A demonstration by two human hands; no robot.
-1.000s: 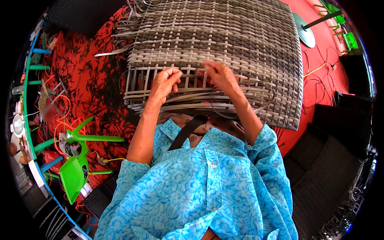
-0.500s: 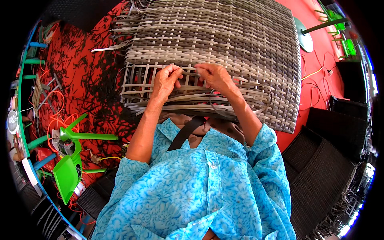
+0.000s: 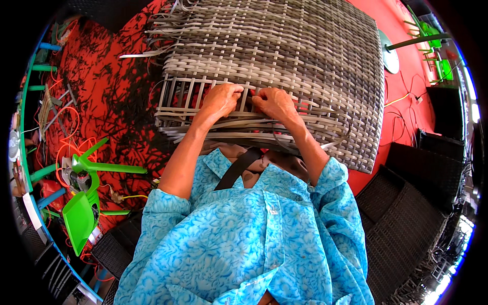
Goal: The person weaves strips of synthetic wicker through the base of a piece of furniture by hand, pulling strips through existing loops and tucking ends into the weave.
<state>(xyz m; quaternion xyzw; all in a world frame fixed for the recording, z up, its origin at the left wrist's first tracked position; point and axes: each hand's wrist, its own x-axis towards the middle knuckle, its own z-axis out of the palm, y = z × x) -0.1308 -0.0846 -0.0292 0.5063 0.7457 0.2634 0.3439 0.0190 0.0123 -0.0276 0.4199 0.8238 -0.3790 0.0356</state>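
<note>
In front of me lies a large grey-brown woven wicker panel of flat strips. Its near left part is loosely woven, with gaps that show red beneath. My left hand is closed at the edge of the tight weave, fingertips pinching at a flat wicker strip. Just to its right, my right hand is also closed, its curled fingers at the same strips. The fingertips of both hands are partly hidden. Loose strip ends run along the near edge, by my lap.
A red floor at the left is strewn with dark strip scraps. A green stool-like frame, a green dustpan and orange cords stand at lower left. Dark wicker furniture is at right, and a round-based stand at upper right.
Both hands have turned and closed down onto the strips, the left a little to the right, the right slightly lower. The whole view has shifted slightly.
</note>
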